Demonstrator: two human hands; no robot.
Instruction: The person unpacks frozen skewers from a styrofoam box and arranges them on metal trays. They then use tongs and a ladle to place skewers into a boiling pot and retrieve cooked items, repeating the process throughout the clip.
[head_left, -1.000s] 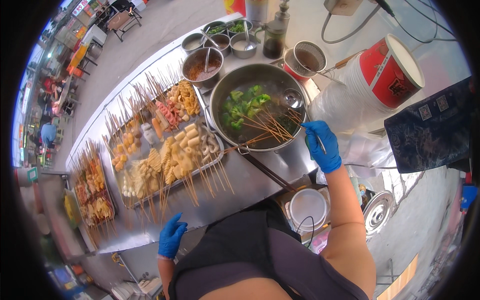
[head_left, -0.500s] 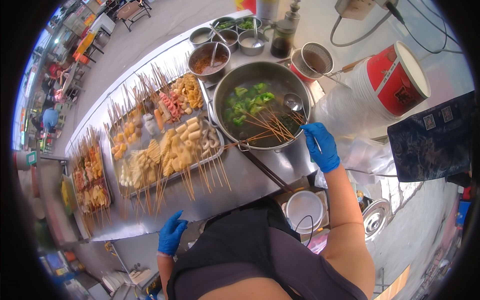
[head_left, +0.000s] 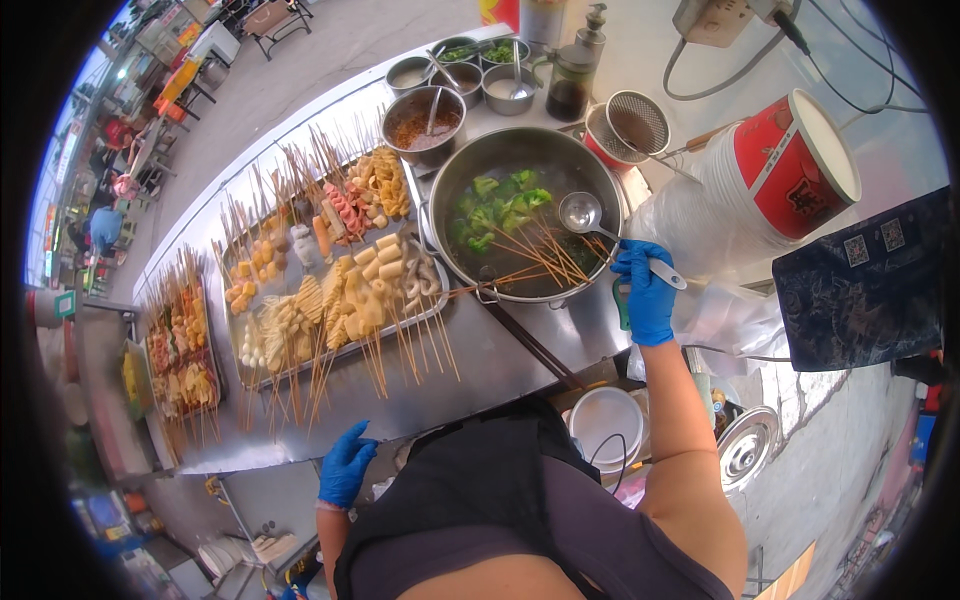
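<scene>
My right hand (head_left: 648, 292), in a blue glove, is closed round the handle of a metal ladle (head_left: 579, 212). The ladle's bowl is over the right side of a large steel pot (head_left: 436, 222), near the inner wall. Inside the pot, broccoli (head_left: 500, 205) floats in dark broth, and wooden skewers (head_left: 545, 255) lean on the near right rim with their food ends in the liquid. Also gloved in blue, my left hand (head_left: 345, 465) hangs by the counter's front edge, holding nothing, its fingers loosely bent and partly apart.
Left of the pot lies a metal tray (head_left: 352, 350) of skewered food, with a smaller tray (head_left: 183, 370) beyond. Sauce pots (head_left: 422, 125) stand behind. At right are a wire strainer (head_left: 637, 122) and stacked paper tubs (head_left: 795, 165). Long dark chopsticks (head_left: 530, 345) stick out from the pot's near side.
The ladle has turned in my right hand, its handle end now showing past my fingers. Its bowl has shifted slightly left, and my hand slightly right. My left hand stays nearly still.
</scene>
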